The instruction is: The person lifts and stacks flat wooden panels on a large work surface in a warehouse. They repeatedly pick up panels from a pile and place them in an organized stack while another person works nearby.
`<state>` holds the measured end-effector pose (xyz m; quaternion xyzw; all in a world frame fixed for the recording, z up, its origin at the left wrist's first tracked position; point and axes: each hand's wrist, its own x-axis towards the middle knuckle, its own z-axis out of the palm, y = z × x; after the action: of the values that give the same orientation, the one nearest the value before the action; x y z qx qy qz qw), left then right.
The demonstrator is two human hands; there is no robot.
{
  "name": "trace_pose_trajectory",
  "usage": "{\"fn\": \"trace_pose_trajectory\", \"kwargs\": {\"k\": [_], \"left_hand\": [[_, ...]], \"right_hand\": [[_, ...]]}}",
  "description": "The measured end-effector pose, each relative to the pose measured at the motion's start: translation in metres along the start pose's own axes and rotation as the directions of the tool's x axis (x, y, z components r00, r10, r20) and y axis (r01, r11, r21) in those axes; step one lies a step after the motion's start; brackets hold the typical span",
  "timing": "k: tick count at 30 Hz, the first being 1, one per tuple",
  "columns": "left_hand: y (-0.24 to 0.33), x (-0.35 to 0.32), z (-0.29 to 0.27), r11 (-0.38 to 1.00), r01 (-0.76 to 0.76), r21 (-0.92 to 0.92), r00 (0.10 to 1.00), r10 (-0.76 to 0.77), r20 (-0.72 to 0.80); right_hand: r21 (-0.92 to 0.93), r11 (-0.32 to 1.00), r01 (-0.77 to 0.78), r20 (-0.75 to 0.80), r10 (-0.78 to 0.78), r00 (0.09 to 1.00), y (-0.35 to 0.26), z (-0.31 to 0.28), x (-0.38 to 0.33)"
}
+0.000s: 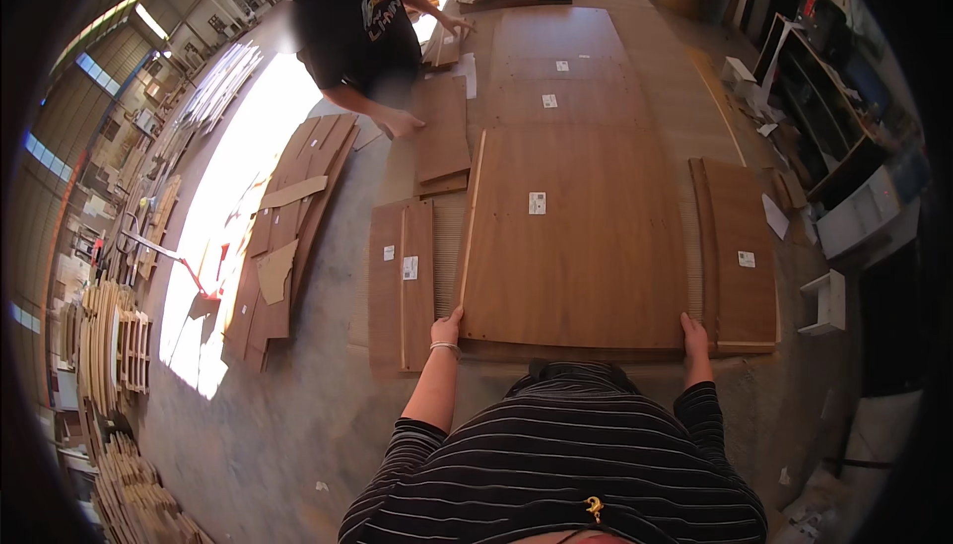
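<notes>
A large brown wood panel [586,246] with a white label [537,204] lies flat in front of me. My left hand [448,327] grips its near left corner, fingers bent round the edge. At the near right corner my right hand [694,334] holds the same panel by its side edge. The undersides of both hands' grips are hidden. Narrower brown boards [387,286] with labels lie just left of my left hand. Another labelled narrow board [747,246] lies to the right of my right hand. Corrugated cardboard [449,246] shows between the panels.
Farther off lie more large panels [561,33]. A co-worker [362,28] in a dark shirt stands at the far left, one hand near a brown board [442,127]. Stacked long boards [298,216] rest on the left floor. A dark shelf frame [814,107] stands at the right.
</notes>
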<state>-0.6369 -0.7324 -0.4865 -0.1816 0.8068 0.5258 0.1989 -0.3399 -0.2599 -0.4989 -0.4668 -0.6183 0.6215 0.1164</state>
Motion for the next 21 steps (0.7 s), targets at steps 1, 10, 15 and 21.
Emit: {"fn": "trace_pose_trajectory", "kwargs": {"k": [1, 10, 15, 21], "left_hand": [[-0.003, 0.003, -0.002, 0.999, 0.029, -0.023, 0.999, -0.029, 0.021], [0.039, 0.002, 0.001, 0.998, -0.009, 0.066, 0.995, 0.002, 0.095], [0.013, 0.013, -0.005, 0.988, -0.024, 0.155, 1.0, 0.023, 0.007], [0.022, -0.005, -0.005, 1.0, 0.011, -0.002, 0.996, -0.01, 0.092]], "right_hand": [[0.024, 0.999, -0.038, -0.007, 0.039, 0.999, -0.001, 0.0, -0.001], [-0.378, 0.924, -0.056, -0.173, -0.011, 0.985, -0.032, 0.008, -0.018], [-0.335, 0.939, -0.076, -0.06, 0.059, 0.996, -0.062, 0.017, -0.032], [-0.273, 0.959, -0.071, -0.014, 0.069, 0.997, -0.031, -0.009, -0.019]]}}
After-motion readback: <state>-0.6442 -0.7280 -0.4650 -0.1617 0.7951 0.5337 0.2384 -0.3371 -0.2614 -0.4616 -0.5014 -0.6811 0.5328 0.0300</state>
